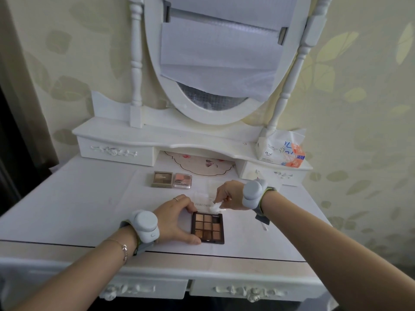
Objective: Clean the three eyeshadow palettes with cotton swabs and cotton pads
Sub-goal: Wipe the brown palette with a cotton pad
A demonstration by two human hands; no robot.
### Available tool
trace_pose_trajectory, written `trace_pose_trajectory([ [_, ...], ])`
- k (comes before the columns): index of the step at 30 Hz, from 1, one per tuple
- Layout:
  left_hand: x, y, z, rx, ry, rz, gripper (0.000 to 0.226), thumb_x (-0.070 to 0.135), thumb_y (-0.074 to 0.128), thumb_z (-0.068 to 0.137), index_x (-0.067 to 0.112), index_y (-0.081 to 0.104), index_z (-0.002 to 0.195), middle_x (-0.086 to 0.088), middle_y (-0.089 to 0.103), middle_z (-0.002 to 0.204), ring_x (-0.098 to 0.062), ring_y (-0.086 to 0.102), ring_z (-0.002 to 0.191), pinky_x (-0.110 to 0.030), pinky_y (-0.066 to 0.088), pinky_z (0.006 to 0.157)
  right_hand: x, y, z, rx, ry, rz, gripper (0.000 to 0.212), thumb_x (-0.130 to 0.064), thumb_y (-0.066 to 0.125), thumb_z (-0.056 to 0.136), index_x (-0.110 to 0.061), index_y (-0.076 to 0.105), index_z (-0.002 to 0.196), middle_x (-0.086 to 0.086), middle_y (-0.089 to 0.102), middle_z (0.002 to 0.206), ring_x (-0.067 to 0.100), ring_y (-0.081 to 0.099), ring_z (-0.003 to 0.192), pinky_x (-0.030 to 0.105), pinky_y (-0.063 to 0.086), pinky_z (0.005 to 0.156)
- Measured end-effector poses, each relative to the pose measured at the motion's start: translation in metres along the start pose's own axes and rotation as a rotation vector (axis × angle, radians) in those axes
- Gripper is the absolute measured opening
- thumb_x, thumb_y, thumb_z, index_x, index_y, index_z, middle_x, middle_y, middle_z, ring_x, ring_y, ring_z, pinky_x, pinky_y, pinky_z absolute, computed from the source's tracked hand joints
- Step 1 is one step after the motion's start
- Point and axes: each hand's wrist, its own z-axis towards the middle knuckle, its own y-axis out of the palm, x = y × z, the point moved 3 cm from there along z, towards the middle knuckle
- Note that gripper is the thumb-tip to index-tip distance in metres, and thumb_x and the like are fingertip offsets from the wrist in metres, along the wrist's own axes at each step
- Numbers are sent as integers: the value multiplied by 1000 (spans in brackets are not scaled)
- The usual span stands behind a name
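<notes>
Pinching a crumpled white cotton pad [215,206] between the fingers of our right hand [229,195], we held it over the clear lid [203,204] of the open nine-pan palette [208,227], just beyond its far edge. Our left hand [174,221] clamped that palette from its left side, fingers curled around the far corner and thumb against the near corner, keeping it flat on the white surface [78,209]. Its pans showed brown and tan shades in a dark frame. A cotton swab [264,226] lay on the surface just right of the palette, below our right wrist. Farther back, side by side and closed, sat a brown palette [162,179] and a pink palette [182,180]. On the raised shelf at the right stood a tissue pack [280,152], beside the oval mirror [215,63].
</notes>
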Motion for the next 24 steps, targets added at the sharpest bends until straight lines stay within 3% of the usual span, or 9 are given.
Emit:
trace_pose_trajectory([
  [2, 0, -1, 0, -9, 8, -13, 88, 88, 59, 25, 35, 44, 94, 12, 50, 107, -2, 49, 102, 0, 31, 82, 2, 2, 2, 55, 39, -11, 30, -13, 53, 93, -12, 63, 120, 11, 63, 118, 26, 55, 106, 17, 31, 78],
  [4, 1, -2, 0, -21, 10, -2, 93, 84, 63, 25, 30, 46, 99, 13, 49, 107, -3, 48, 101, 1, 31, 81, 3, 4, 5, 74, 69, -7, 30, -12, 52, 93, -10, 62, 122, 12, 61, 121, 26, 54, 113, 21, 35, 84],
  [11, 1, -1, -1, -9, -4, 0, 75, 68, 66, 37, 29, 45, 98, 17, 47, 104, -3, 48, 100, -1, 31, 82, 1, -4, 13, 81, 124, -8, 34, -12, 47, 96, -15, 57, 128, 6, 57, 130, 25, 51, 119, 22, 36, 89],
  [14, 3, -1, 0, -10, -1, -4, 76, 68, 65, 38, 28, 46, 99, 12, 49, 107, -3, 49, 101, -1, 31, 83, 2, -2, 7, 77, 104, -6, 31, -14, 50, 94, -16, 61, 124, 6, 60, 123, 25, 53, 114, 21, 36, 86],
  [17, 2, -1, -1, -4, 0, 1, 74, 69, 65, 37, 30, 45, 97, 11, 50, 107, -5, 49, 102, -4, 33, 84, 2, 2, 1, 33, 38, 16, 28, -15, 55, 92, -14, 65, 117, 7, 63, 105, 21, 51, 90, 19, 33, 77],
  [24, 2, -1, -1, -2, -8, 2, 75, 68, 65, 37, 28, 46, 98, 13, 49, 106, -3, 49, 100, -1, 31, 81, 1, 3, -2, -13, -7, -15, 27, -15, 58, 90, -12, 67, 115, 11, 66, 111, 15, 46, 83, 17, 31, 75],
])
